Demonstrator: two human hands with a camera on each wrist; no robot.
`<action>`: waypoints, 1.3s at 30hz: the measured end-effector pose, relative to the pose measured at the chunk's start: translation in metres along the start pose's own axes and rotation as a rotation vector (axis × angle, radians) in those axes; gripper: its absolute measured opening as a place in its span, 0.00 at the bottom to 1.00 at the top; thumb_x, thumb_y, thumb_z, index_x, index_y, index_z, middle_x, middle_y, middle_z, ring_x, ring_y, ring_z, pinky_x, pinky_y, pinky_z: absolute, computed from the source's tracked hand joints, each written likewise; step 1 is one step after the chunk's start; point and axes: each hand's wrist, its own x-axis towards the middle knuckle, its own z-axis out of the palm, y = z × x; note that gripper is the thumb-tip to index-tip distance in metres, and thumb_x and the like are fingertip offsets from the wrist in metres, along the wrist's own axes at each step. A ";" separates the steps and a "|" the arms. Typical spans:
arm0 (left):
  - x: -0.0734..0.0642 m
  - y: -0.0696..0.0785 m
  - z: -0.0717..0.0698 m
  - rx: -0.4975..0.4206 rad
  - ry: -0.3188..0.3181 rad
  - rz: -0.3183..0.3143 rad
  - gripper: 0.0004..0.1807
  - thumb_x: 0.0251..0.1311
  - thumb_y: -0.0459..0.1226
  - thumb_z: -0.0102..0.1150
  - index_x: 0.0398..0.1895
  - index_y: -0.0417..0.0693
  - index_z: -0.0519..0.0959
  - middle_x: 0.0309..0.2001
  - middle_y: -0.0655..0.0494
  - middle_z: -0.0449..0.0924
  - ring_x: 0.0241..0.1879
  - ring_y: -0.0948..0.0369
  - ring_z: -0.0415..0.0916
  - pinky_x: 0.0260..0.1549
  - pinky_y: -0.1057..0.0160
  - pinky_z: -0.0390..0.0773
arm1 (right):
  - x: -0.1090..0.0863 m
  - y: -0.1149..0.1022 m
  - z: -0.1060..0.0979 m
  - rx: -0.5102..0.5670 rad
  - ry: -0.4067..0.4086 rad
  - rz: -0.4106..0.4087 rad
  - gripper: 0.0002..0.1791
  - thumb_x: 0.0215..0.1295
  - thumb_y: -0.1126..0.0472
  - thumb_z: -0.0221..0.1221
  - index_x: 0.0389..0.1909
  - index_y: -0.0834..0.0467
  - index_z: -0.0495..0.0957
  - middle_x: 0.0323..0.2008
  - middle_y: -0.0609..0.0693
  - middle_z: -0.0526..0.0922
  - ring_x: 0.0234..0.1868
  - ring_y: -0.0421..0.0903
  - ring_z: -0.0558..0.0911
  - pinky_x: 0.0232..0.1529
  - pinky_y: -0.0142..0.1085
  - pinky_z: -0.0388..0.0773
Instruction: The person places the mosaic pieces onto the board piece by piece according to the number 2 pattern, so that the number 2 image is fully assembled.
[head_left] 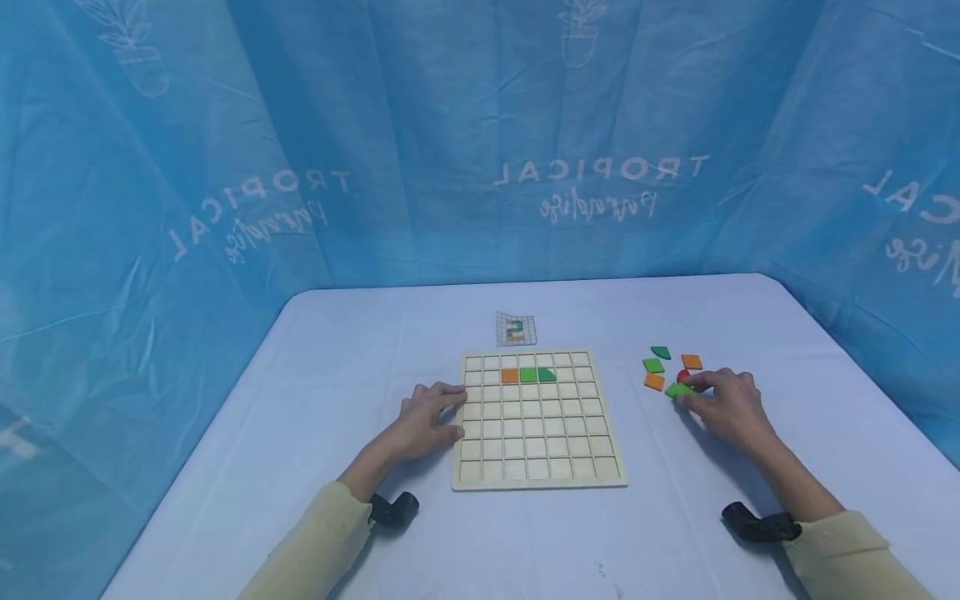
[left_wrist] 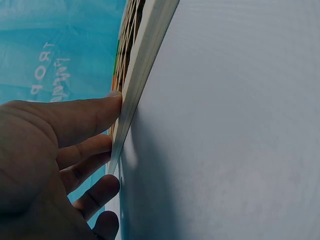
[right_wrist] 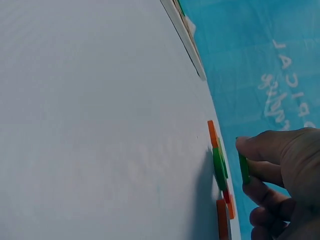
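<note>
My left hand (head_left: 427, 422) rests at the left edge of a pale wooden grid board (head_left: 471, 483), thumb and fingertips touching its side with the fingers fairly straight. An orange square (head_left: 510, 376), a green square (head_left: 528, 374) and a dark green rounded piece (head_left: 547, 375) sit side by side in one upper row. Off to the board's right, my right hand (head_left: 729, 408) pinches a thin green piece (right_wrist: 243, 167) between thumb and fingers. Around those fingertips lie a red piece (head_left: 682, 376), orange squares (head_left: 654, 381) and more green pieces (head_left: 653, 365).
Behind the board, a small printed grid card (head_left: 516, 330) shows a coloured pattern. A white cloth (head_left: 360, 350) covers the table. Blue printed curtains (head_left: 450, 225) enclose the back and sides. Each wrist carries a black camera mount (head_left: 393, 510).
</note>
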 end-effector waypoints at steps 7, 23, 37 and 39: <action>0.002 -0.001 0.002 0.001 0.004 -0.006 0.31 0.56 0.39 0.67 0.64 0.44 0.72 0.65 0.55 0.68 0.61 0.52 0.58 0.50 0.50 0.57 | 0.005 -0.020 0.006 0.009 -0.010 -0.060 0.17 0.55 0.65 0.65 0.45 0.69 0.82 0.41 0.65 0.78 0.44 0.59 0.66 0.38 0.50 0.63; 0.000 0.000 0.001 -0.012 0.004 -0.015 0.31 0.56 0.39 0.67 0.64 0.43 0.72 0.65 0.54 0.67 0.65 0.48 0.55 0.52 0.49 0.57 | 0.017 -0.053 0.025 0.071 -0.043 -0.210 0.15 0.53 0.66 0.66 0.42 0.67 0.84 0.37 0.59 0.83 0.44 0.58 0.69 0.40 0.48 0.61; -0.001 0.003 0.000 -0.007 0.007 -0.007 0.30 0.57 0.38 0.66 0.64 0.42 0.72 0.65 0.54 0.67 0.63 0.49 0.57 0.51 0.49 0.57 | 0.020 -0.088 0.044 0.085 -0.107 -0.205 0.16 0.53 0.63 0.68 0.44 0.61 0.84 0.38 0.54 0.78 0.44 0.53 0.67 0.39 0.45 0.64; -0.001 0.003 0.000 -0.009 0.005 -0.011 0.30 0.57 0.38 0.67 0.64 0.42 0.72 0.64 0.54 0.67 0.63 0.50 0.57 0.51 0.49 0.57 | 0.021 -0.092 0.046 0.085 -0.111 -0.221 0.16 0.53 0.62 0.68 0.44 0.61 0.84 0.38 0.54 0.78 0.43 0.53 0.67 0.39 0.45 0.64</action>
